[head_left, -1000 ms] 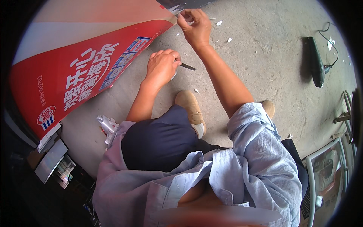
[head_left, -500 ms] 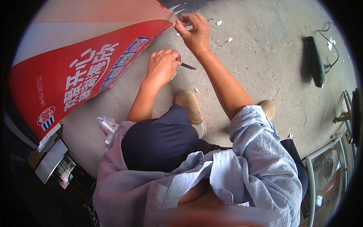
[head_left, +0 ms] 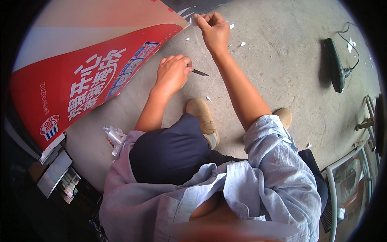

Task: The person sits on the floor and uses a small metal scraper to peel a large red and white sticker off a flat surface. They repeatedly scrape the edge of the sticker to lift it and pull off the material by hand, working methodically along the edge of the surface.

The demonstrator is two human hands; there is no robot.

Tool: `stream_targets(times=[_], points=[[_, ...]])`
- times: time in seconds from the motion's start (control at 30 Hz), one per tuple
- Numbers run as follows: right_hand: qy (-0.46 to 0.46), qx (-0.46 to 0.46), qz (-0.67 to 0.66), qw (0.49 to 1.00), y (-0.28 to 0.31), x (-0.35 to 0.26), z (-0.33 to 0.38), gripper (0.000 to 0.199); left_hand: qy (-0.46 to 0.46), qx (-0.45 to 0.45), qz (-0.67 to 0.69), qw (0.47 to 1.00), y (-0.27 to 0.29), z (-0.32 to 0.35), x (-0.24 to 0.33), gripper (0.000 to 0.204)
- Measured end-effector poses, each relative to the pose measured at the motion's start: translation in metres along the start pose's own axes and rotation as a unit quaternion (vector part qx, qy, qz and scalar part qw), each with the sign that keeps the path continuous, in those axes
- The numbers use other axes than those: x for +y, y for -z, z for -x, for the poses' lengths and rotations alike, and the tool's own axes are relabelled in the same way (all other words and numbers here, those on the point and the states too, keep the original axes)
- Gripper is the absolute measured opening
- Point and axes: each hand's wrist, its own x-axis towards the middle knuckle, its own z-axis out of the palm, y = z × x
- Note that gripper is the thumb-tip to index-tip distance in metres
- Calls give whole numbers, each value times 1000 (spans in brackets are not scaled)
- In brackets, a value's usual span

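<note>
My left hand [head_left: 172, 73] is closed round a utility knife [head_left: 200, 73], whose dark blade sticks out to the right over the floor. Its handle is mostly hidden in the fingers. My right hand [head_left: 216, 34] pinches a small pale strip of film [head_left: 193, 21] between thumb and finger. That strip is at the far right corner of a large panel [head_left: 56, 76] with red and white print; I cannot tell whether the two are joined. The knife hand is just right of the panel's slanting edge, apart from it.
White scraps [head_left: 243, 44] litter the concrete floor [head_left: 278, 60]. A long black object with a cord [head_left: 336, 66] lies at the right. Crumpled silvery plastic [head_left: 115, 137] is by my left elbow. A pale metal frame [head_left: 331, 193] stands lower right. My shoe [head_left: 200, 115] is below the knife.
My right hand has shifted slightly right, and the pale strip in its pinch now shows beside the panel's corner. My left hand with the knife has hardly moved.
</note>
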Motion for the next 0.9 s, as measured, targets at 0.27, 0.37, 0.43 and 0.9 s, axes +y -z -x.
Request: stream_targets(times=[0.27,0.37,0.43,0.9], points=[[11,60,7,998,-14,-6,-10,16,6,-4,-4,1000,0,1,2,13],[13,76,21,997,-15,-6,-13,15,8,-5,-5,1000,-1,-1,3,14],[17,80,41,996,-16,-7,-15,14,11,-7,-4,1000,1,-1,6,14],[31,95,136,986,-13,3,-29,17,10,-8,-5,1000,1,-1,5,13]])
